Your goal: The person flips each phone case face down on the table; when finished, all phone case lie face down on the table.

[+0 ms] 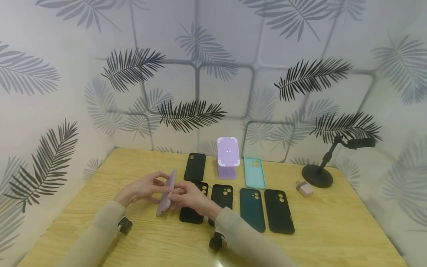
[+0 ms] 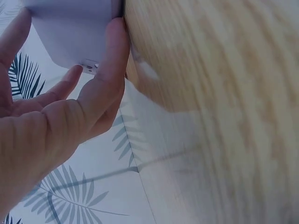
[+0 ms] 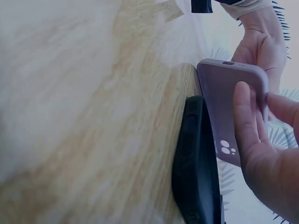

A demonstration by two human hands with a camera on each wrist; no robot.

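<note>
Both hands hold a lilac phone case [image 1: 166,193] on edge above the wooden table [image 1: 333,230], left of centre in the head view. My left hand [image 1: 146,187] grips it from the left with thumb and fingers curled round it. From the right, my right hand [image 1: 186,196] pinches the same case. In the left wrist view the lilac case [image 2: 74,28] sits between the left hand's fingers [image 2: 110,60]. The right wrist view shows the lilac case [image 3: 233,107] above a black case [image 3: 196,163], with the right hand's fingers [image 3: 247,126] on it.
Several dark cases lie in a row on the table: black ones [image 1: 221,196] [image 1: 279,211] and a dark green one [image 1: 251,208]. Behind are a black case [image 1: 195,167], a teal case [image 1: 254,172], a lilac phone stand [image 1: 228,155], a pink charger [image 1: 304,189] and a black holder [image 1: 318,174].
</note>
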